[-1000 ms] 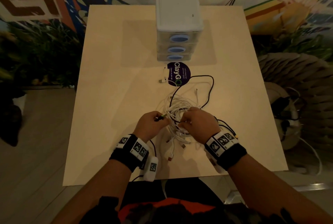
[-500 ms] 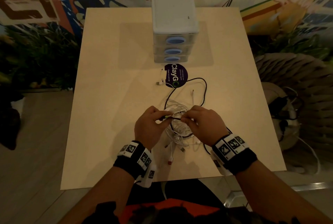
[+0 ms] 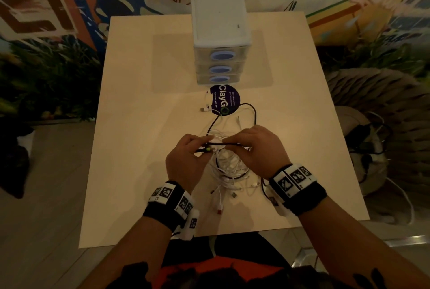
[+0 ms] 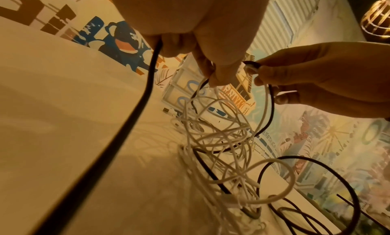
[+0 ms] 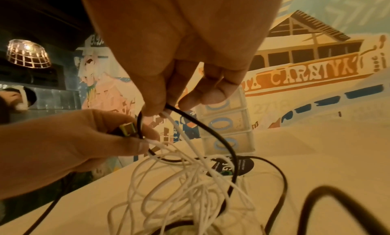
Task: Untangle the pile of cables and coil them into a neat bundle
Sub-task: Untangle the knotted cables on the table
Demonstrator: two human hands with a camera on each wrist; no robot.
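Painted murals back a pale square table [image 3: 144,125] in dim light. Above its near half, both hands work close together. The left hand [image 3: 186,160] pinches the metal plug end of a black cable [image 5: 213,135] between thumb and fingers, with a white strand caught in the same pinch. The right hand [image 3: 258,149] pinches that black cable and a white strand just beside it, thumb against fingertips [image 5: 200,98]. From both grips a tangle of white cables [image 3: 228,172] hangs down to the table, lifted partly off the surface, with loose plug ends lying toward the near edge. Black cable loops lie round and through the tangle and reach to a dark round sticker [image 3: 224,100]. Past the sticker, toward the far edge, stands a white unit of 3 drawers [image 3: 221,32].
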